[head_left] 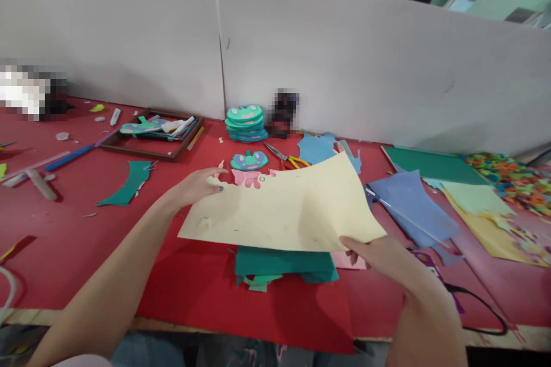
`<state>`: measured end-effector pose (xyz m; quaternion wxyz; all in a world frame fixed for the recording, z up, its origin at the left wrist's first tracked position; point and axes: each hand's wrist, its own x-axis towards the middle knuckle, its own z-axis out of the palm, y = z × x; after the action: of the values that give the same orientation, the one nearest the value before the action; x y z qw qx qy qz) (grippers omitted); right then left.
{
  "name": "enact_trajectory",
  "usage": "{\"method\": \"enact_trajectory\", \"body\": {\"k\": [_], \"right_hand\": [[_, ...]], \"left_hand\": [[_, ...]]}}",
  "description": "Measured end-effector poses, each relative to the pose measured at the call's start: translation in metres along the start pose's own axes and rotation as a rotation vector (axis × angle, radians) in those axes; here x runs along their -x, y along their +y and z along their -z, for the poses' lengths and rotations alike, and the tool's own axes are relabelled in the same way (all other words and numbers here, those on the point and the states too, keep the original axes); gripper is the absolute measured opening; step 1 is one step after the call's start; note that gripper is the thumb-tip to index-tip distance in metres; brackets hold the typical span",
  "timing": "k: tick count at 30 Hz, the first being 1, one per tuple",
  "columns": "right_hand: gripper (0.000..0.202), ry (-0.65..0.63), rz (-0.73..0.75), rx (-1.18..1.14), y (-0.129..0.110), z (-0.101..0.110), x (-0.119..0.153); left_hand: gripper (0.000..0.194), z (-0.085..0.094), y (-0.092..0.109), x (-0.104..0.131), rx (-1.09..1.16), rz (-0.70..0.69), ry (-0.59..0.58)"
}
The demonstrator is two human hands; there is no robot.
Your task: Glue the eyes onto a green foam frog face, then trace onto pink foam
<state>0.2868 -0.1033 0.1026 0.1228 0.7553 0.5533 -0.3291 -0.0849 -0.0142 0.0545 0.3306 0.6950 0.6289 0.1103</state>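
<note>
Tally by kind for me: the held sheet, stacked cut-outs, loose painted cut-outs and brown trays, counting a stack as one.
Large cream flat sheet: 1
Stack of rounded teal-green painted cut-outs: 1
Loose teal-edged, blue-faced cut-outs, one before the stack, one in the tray: 2
Brown rectangular shallow tray: 1
Total: 5

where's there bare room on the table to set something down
A wide bare patch lies between left forearm, green offcut and table's front edge. Another: the red sheet's near part, in front of the teal sheets. Crowded: beyond the cream sheet, around the yellow-handled tool, and right, around the blue sheet.
</note>
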Motion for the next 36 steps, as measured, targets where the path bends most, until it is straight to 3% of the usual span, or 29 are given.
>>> {"method": "enact_trajectory", "body": {"k": [4, 7, 8, 12, 15, 18, 22, 23, 25, 26, 30, 34, 36], "right_hand": [[0.048, -0.073, -0.047, -0.054, 0.004, -0.006, -0.01], [0.046, -0.117, -0.017, -0.136, 0.007, -0.007, -0.016], [0.046, -0.121, -0.013, -0.148, 0.008, -0.008, -0.017], [0.045, -0.117, -0.036, -0.153, 0.007, -0.009, -0.018], [0.052, -0.141, -0.073, -0.162, 0.013, -0.008, -0.021], [0.059, 0.035, -0.183, -0.101, 0.027, 0.002, -0.021], [0.055, 0.522, -0.384, -0.003, 0.03, 0.013, -0.009], [0.052, 0.635, -0.363, -0.01, 0.023, 0.011, -0.005], [0.044, 0.735, -0.171, -0.084, 0.0, 0.002, -0.002], [0.043, 0.709, -0.015, -0.121, -0.016, -0.004, -0.003], [0.044, 0.401, 0.503, -0.042, -0.089, -0.029, -0.018], [0.032, 0.414, 0.791, 0.153, -0.167, -0.039, -0.054], [0.032, 0.43, 0.859, 0.319, -0.203, -0.044, -0.078]], "left_hand": [[0.039, -0.02, 0.015, 0.01, -0.198, 0.034, 0.04], [0.036, -0.045, 0.04, 0.019, -0.451, -0.038, 0.285], [0.037, -0.055, 0.048, 0.022, -0.477, -0.135, 0.304], [0.053, -0.089, 0.072, 0.026, -0.478, -0.594, 0.09], [0.053, -0.109, 0.072, 0.026, -0.442, -0.664, -0.036], [0.052, -0.119, 0.066, 0.026, -0.41, -0.635, -0.055], [0.051, -0.121, 0.065, 0.026, -0.373, -0.625, -0.021], [0.051, -0.121, 0.065, 0.026, -0.365, -0.623, -0.012], [0.051, -0.122, 0.066, 0.027, -0.347, -0.624, 0.001], [0.051, -0.122, 0.066, 0.027, -0.338, -0.627, 0.005], [0.052, -0.128, 0.063, 0.026, -0.306, -0.604, 0.009], [0.05, -0.132, 0.061, 0.024, -0.265, -0.578, -0.005], [0.05, -0.131, 0.061, 0.024, -0.258, -0.558, -0.033]]}}
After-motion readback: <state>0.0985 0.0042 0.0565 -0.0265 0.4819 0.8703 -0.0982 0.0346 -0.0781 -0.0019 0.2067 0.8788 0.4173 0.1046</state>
